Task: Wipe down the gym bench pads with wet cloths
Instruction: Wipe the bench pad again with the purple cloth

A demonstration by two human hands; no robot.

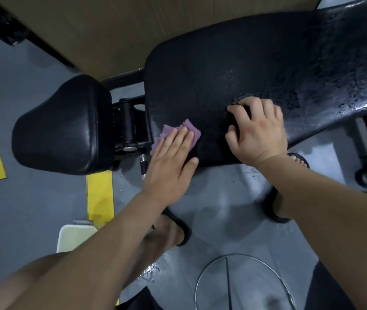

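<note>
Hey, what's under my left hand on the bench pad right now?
A purple cloth, pressed flat by your left hand on the long pad's end. Its edges stick out past the fingers; the rest is covered.

Your black bench pad (233,70), wet and beaded toward two o'clock.
A purple cloth (190,130) lies at its eight o'clock corner; at three o'clock from that, perhaps a dark cloth (241,113).

Left of my left hand (173,157) the back pad (245,70) ended at the hinge bracket (129,126) and seat pad (66,126). My right hand (258,133), bunched on a dark cloth (244,100), stood close on the other side. Beyond both, the pad lay open.
</note>
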